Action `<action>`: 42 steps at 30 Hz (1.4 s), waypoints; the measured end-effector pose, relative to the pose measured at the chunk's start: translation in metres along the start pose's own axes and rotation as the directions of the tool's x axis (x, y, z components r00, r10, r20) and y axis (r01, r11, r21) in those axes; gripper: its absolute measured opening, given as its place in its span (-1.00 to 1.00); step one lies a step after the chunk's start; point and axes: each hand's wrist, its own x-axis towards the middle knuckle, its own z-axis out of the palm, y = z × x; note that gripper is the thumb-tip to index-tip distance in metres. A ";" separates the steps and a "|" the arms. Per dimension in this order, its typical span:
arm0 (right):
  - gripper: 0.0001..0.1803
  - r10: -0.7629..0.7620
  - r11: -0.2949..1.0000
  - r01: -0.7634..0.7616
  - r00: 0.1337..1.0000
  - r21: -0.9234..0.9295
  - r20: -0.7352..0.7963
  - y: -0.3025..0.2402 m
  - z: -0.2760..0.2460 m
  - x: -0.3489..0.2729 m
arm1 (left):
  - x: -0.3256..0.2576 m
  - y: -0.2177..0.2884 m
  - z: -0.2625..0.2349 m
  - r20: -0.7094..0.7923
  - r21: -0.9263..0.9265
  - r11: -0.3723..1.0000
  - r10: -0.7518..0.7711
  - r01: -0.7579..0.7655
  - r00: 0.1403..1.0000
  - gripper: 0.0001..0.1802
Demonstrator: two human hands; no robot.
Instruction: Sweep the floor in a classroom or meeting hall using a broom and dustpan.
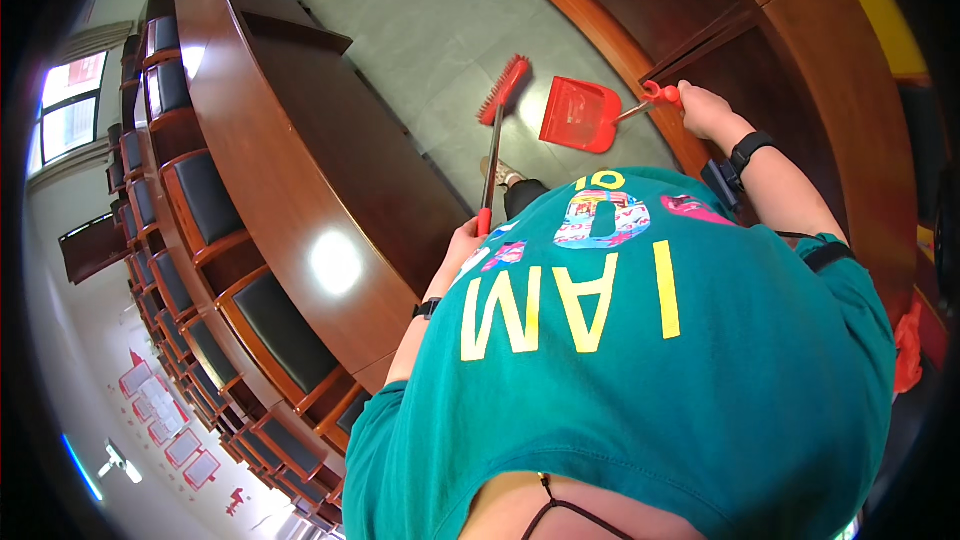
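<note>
Broom point(497, 130) and dustpan point(578, 114), both red, are out over the grey tiled floor point(420, 20) in the aisle between two long curved wooden counters. The broom's bristle head sits low near the tiles, just left of the dustpan's open mouth, close but not touching as far as I can see. Left hand point(468, 240) has its grip closed round the top of the broom handle, down by the teal shirt point(640, 360). Right hand point(700, 108) is wrapped round the dustpan's red handle, arm stretched out, black watch on the wrist.

Looks to me like mid-sweep, with both tools lined up for gathering dirt. Can't make out any actual debris on the tiles, too small to tell. I'd say the next bit needs the pan's lip flat on the floor and short strokes of the bristles toward it.

Left counter point(300, 160) has a row of dark-cushioned chairs point(205, 200) tucked behind it.
</note>
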 end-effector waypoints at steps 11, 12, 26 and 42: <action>-0.79 0.006 1.000 -0.007 1.000 0.007 0.008 -0.001 0.002 -0.003 | -0.044 0.036 -0.001 0.115 -0.262 0.962 -0.045 0.074 0.992 -0.46; -0.79 0.009 1.000 -0.009 1.000 0.009 0.001 0.000 0.003 -0.003 | -0.053 0.044 -0.001 0.098 -0.263 0.962 -0.045 0.069 0.994 -0.46; -0.79 0.019 1.000 -0.019 1.000 0.004 0.014 -0.003 0.001 -0.003 | -0.036 0.044 0.007 0.076 -0.143 0.981 -0.122 0.132 0.990 -0.57; -0.77 0.037 0.999 -0.037 0.999 -0.022 0.021 -0.004 0.000 -0.006 | -0.036 0.098 -0.003 0.032 -0.145 0.983 -0.108 0.111 0.994 -0.51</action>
